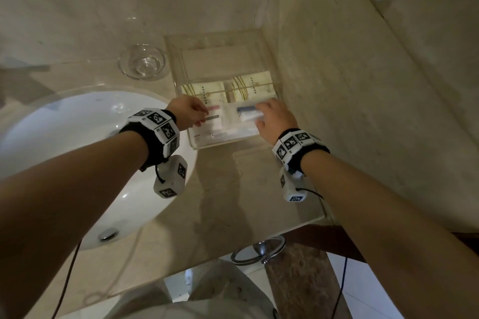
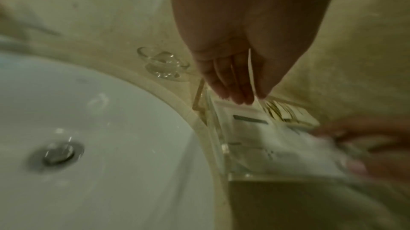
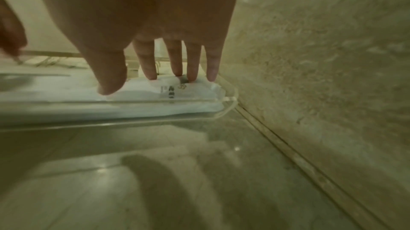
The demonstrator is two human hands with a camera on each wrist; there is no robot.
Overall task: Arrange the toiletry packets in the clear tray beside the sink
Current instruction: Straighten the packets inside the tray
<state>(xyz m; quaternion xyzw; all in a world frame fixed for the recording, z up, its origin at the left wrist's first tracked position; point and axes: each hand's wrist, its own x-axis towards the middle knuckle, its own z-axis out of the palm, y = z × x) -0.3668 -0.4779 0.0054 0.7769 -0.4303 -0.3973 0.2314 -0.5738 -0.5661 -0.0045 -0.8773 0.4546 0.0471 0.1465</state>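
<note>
Reaching with two hands [image 1: 188, 111] [image 1: 274, 122] into one clear tray [image 1: 207, 36] holding two gold-striped packets [image 1: 202, 90] [image 1: 252, 85].

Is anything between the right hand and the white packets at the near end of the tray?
Nothing visible. The right hand reaches over the clear tray's low near wall, its straight fingers already resting on the white packets.

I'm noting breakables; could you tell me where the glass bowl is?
In the head view, the glass bowl sits on the counter behind the sink, just left of the clear tray.
</note>
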